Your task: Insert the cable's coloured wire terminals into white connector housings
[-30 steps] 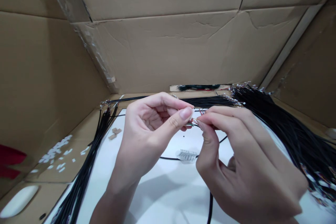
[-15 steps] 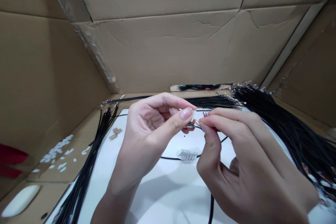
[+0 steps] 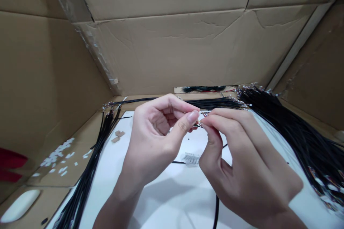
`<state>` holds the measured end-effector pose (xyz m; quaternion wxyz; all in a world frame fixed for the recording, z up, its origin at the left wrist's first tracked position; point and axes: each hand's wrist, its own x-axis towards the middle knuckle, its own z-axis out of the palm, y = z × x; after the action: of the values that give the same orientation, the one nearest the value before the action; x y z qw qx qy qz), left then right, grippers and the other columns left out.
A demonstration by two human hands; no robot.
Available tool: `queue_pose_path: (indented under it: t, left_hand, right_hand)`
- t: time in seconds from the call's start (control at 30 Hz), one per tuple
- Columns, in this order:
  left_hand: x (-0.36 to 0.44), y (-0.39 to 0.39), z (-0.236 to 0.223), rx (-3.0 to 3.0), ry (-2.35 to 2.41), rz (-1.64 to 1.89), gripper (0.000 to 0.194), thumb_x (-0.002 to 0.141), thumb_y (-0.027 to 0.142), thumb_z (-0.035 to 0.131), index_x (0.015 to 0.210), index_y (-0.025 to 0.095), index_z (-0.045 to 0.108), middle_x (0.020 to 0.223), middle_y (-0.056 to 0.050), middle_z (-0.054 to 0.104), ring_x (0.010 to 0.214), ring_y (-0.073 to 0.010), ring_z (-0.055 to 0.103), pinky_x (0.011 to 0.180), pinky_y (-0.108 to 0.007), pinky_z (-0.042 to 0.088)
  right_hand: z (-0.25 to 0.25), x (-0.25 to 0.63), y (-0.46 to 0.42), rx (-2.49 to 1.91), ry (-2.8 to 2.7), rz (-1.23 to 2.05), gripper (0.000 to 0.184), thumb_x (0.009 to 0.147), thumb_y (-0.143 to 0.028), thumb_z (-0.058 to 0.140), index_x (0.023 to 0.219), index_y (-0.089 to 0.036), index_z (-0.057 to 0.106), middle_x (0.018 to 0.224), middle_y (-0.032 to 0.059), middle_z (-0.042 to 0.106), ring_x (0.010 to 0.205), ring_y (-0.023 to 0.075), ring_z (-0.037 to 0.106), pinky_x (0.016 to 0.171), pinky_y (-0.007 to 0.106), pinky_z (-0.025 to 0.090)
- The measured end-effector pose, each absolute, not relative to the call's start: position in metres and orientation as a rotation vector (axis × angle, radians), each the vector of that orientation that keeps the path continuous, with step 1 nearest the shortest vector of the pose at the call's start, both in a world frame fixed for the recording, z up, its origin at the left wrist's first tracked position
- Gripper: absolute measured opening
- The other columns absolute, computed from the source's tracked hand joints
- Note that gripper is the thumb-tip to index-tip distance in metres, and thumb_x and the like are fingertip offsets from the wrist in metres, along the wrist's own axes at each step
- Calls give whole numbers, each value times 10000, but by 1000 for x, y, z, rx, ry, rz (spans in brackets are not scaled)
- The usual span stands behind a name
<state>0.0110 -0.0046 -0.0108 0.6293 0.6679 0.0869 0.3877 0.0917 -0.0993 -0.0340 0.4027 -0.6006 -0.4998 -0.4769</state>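
Note:
My left hand (image 3: pixel 156 143) is closed in a thumb-and-forefinger pinch on a small white connector, now almost hidden by the fingertips. Close against it, my right hand (image 3: pixel 242 164) pinches thin coloured wires (image 3: pixel 205 114) between thumb and forefinger. The wires run toward the connector; whether any tip is inside it, I cannot tell. Below the hands lies a black cable (image 3: pixel 216 211) with a printed white label (image 3: pixel 190 158) around it, resting on the white work surface (image 3: pixel 166 200).
Black cable bundles lie to the left (image 3: pixel 92 164), along the back (image 3: pixel 215 104) and at the right (image 3: pixel 285 125). Small white pieces (image 3: pixel 57 152) are scattered on cardboard at left, near a white computer mouse (image 3: pixel 20 205). Cardboard walls (image 3: pixel 172 53) enclose the space.
My right hand has moved left, bringing the wires closer to the connector. My left hand stays nearly in place, still pinching, and the connector shows less.

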Motion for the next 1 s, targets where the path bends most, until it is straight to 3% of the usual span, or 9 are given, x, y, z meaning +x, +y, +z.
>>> queue_pose_path:
  t: [0.17,0.4,0.53,0.73,1.0]
  left_hand:
    - [12,-2,-10,1486,206,863,192,698,22,787,699,196,706,668,63,703,618,-31,616,586,-42,509]
    - [12,-4,-11,1507,190,904,175,722,32,773,705,192,705,677,71,689,642,-29,625,611,-46,523]
    - [13,-6,-11,1514,187,924,129,756,83,767,717,190,706,691,65,691,643,-32,634,608,-57,533]
    - [14,-10,-12,1556,202,1059,81,788,140,760,758,203,719,731,61,702,663,-29,638,628,-63,536]
    - [12,-10,-13,1585,197,1082,98,811,117,731,772,206,719,744,55,704,678,-35,656,634,-68,541]
  right_hand:
    - [-38,95,-101,-1533,-1287,-1211,178,919,-60,491,887,-57,666,875,139,721,814,192,714,812,256,585]
    - [-38,97,-103,-1485,-1313,-1167,176,891,-21,497,888,-37,672,866,176,713,844,199,692,804,273,563]
    - [-35,96,-103,-1442,-1291,-1143,163,896,-32,519,888,-79,676,824,139,721,809,157,681,816,239,559]
    - [-24,97,-107,-1499,-1230,-607,141,841,-17,567,826,-115,669,811,42,674,710,65,638,681,117,532]
    - [-25,100,-107,-1407,-1228,-454,109,817,-1,590,777,-94,632,762,41,625,690,78,592,631,175,511]
